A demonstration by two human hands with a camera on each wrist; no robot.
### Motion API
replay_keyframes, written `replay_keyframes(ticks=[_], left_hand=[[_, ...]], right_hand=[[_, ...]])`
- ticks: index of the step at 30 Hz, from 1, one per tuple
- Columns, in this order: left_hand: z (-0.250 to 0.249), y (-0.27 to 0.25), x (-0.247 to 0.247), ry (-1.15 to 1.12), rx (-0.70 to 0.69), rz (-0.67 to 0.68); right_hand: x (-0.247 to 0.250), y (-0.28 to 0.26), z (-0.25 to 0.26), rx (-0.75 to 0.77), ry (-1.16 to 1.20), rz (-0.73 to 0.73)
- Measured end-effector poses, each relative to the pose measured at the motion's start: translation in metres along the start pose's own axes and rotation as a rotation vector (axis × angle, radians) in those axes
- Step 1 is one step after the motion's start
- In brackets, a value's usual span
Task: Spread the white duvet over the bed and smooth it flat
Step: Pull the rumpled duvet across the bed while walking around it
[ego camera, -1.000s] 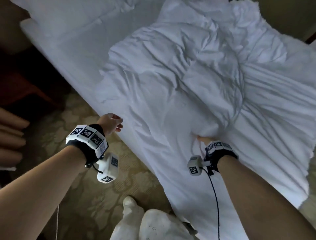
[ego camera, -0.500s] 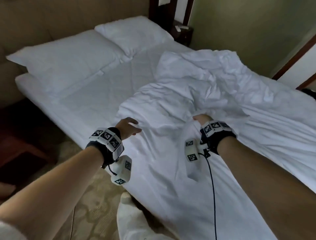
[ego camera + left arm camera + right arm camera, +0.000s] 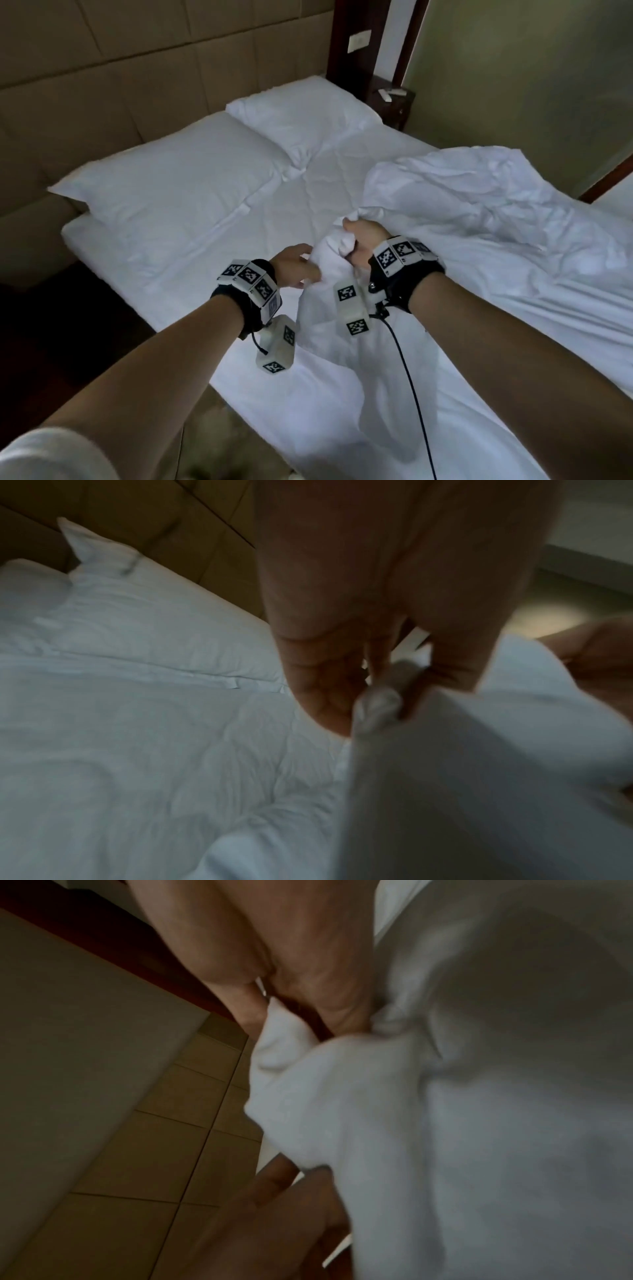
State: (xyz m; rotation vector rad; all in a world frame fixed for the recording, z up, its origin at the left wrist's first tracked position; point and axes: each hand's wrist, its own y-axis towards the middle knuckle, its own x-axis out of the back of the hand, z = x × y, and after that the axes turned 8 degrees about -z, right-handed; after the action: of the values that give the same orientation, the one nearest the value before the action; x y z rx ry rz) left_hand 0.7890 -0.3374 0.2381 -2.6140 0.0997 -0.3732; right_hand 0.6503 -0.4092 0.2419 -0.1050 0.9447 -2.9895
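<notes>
The white duvet (image 3: 479, 219) lies crumpled over the right half of the bed (image 3: 191, 274), its near edge lifted into a bunch. My right hand (image 3: 359, 246) grips that bunch (image 3: 308, 1085) above the mattress, fingers curled round the cloth. Just to its left, my left hand (image 3: 301, 270) pinches a fold of the same edge (image 3: 377, 704) between thumb and fingers. The two hands are close together over the middle of the bed. Part of the duvet hangs down from them toward the near side.
Two white pillows (image 3: 178, 185) (image 3: 301, 116) lie at the padded headboard (image 3: 137, 68). A dark nightstand (image 3: 394, 102) with small white items stands at the far corner. Patterned carpet (image 3: 212, 428) runs along the bed's left side.
My right hand has lifted the duvet edge off the bed and carried it toward the pillows. My left hand came in from the bedside and took hold of the same edge.
</notes>
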Motion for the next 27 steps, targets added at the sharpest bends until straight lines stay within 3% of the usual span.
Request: replay_keyframes(ticks=[5, 8, 11, 15, 17, 19, 21, 24, 27], left_hand=[[-0.001, 0.053, 0.079, 0.195, -0.172, -0.130], [-0.005, 0.077, 0.155, 0.248, -0.257, -0.190], [-0.006, 0.095, 0.254, 0.265, -0.278, -0.270], [-0.003, 0.103, 0.433, 0.256, -0.247, -0.522], [0.013, 0.098, 0.524, 0.246, -0.149, -0.670], [0.054, 0.094, 0.607, 0.303, 0.044, -0.760], [0.098, 0.094, 0.650, 0.323, 0.206, -0.787], [0.145, 0.099, 0.682, 0.373, 0.347, -0.793], [0.162, 0.109, 0.696, 0.375, 0.384, -0.814]], right_hand=[[-0.076, 0.019, 0.039, 0.006, 0.054, -0.058], [-0.147, 0.034, 0.067, -0.015, -0.005, -0.046], [-0.236, 0.049, 0.097, 0.088, -0.001, 0.004], [-0.399, 0.041, 0.156, 0.137, 0.096, 0.271], [-0.479, 0.034, 0.178, 0.154, 0.019, 0.438], [-0.545, 0.028, 0.185, 0.160, -0.115, 0.577], [-0.573, 0.034, 0.178, 0.155, -0.201, 0.608], [-0.586, 0.063, 0.154, 0.054, -0.234, 0.525], [-0.562, 0.095, 0.127, -0.023, -0.311, 0.279]])
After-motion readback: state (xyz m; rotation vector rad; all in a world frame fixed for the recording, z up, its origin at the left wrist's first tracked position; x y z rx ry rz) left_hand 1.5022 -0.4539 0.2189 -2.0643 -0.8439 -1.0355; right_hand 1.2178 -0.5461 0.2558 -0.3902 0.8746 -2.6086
